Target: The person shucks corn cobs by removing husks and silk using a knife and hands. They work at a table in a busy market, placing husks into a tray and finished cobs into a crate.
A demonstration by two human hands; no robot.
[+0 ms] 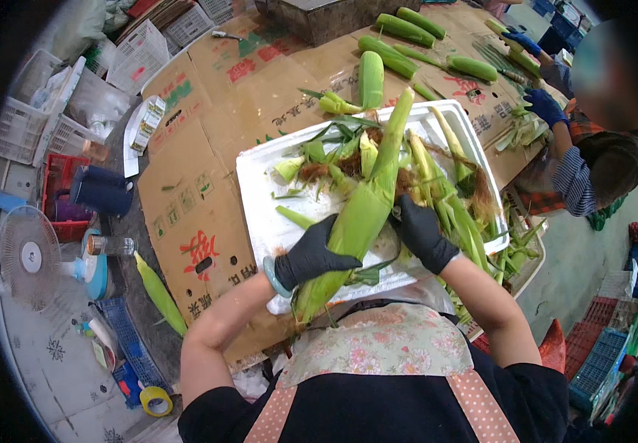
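Extending ahead of the left hand (317, 255), flattened brown cardboard (212, 148) bears a white tray (257, 207), above which a long green ear of corn in its husk (367, 221) slants between that hand and the right hand (423, 235). The left hand, black-gloved, is clamped around the ear's lower part; the right hand, likewise gloved, has bent fingers beside the ear's right edge, though whether they grip it cannot be told. Loose green husk pieces (294, 215) lie ahead of the left hand, and a pale bracelet (274, 277) circles the wrist behind it.
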